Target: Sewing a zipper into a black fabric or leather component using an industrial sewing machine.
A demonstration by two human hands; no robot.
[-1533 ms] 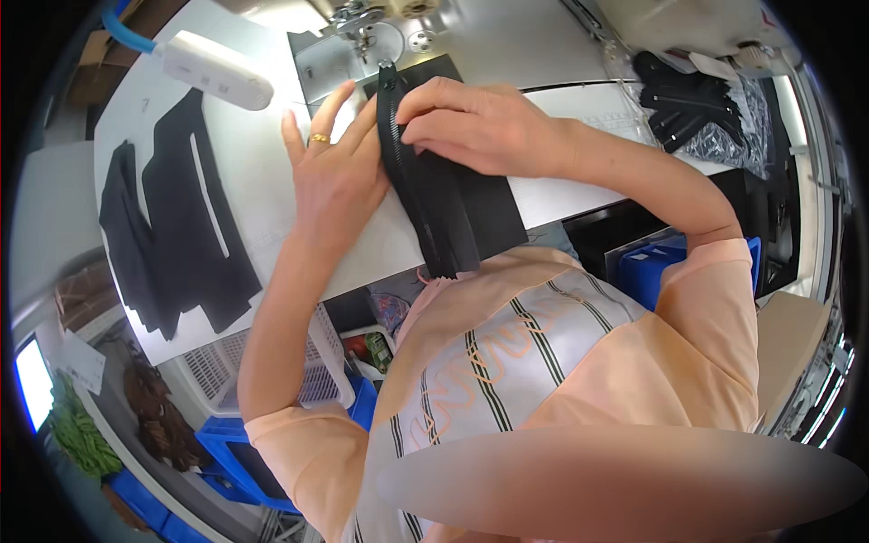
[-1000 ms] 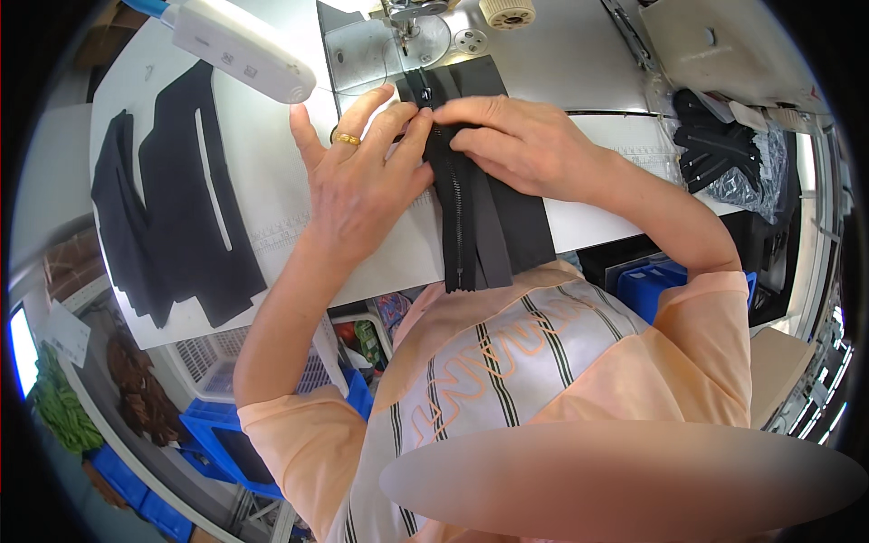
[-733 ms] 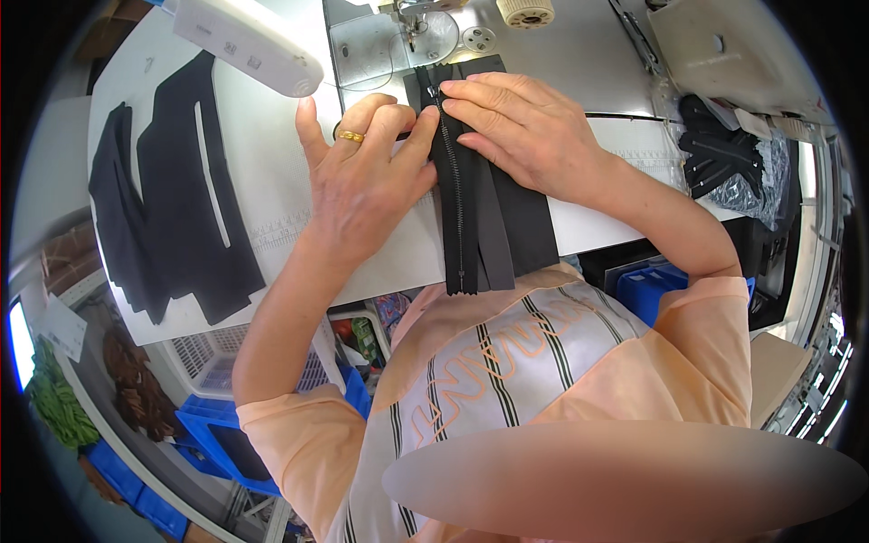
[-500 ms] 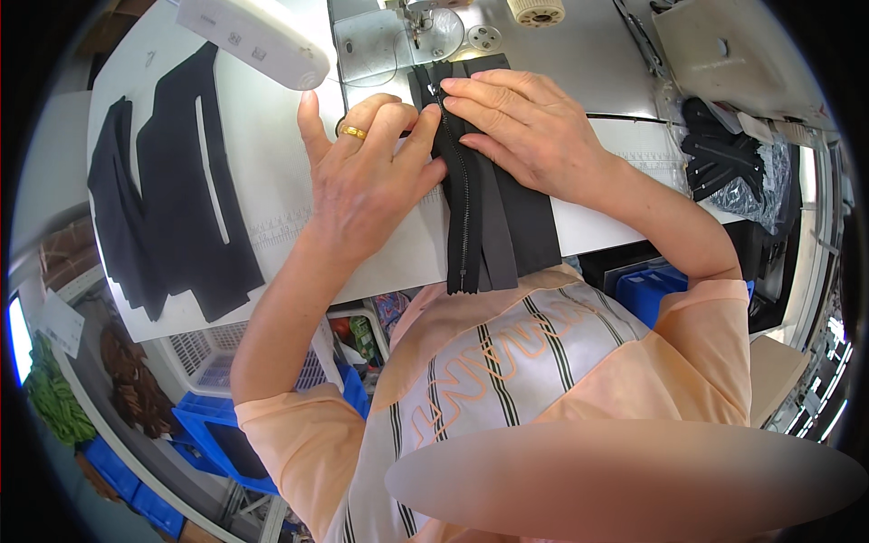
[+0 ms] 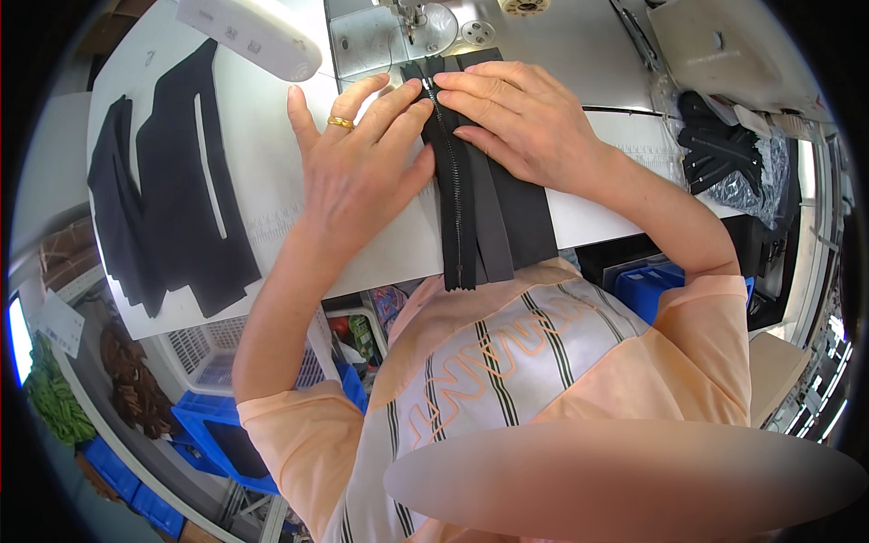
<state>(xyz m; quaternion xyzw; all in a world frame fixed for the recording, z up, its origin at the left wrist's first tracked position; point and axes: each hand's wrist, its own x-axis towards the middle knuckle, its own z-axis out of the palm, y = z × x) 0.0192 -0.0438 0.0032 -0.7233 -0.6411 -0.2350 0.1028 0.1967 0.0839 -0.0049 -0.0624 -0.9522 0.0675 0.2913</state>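
Observation:
A black zipper (image 5: 455, 195) with metal teeth lies lengthwise on strips of black fabric (image 5: 522, 213), just in front of the sewing machine's needle area (image 5: 412, 20). My left hand (image 5: 358, 149), with a gold ring, spreads its fingers at the zipper's left edge; the fingertips touch the tape near its far end. Flat across the fabric rests my right hand (image 5: 529, 122), fingers stretched out together, their tips beside the teeth near the silver slider (image 5: 427, 83). The lower ends of zipper and fabric hang over the table's near edge.
Cut black fabric pieces (image 5: 195, 181) lie on the white table's left. A white machine part (image 5: 253, 36) juts in at top left. More black zippers (image 5: 720, 149) sit on clear plastic at right. A white basket (image 5: 204, 348) and blue crate (image 5: 222, 434) stand below left.
My left hand's fingers have straightened and spread from a curled hold at the zipper. The zipper, the fabric and my right hand have shifted slightly toward the machine and left.

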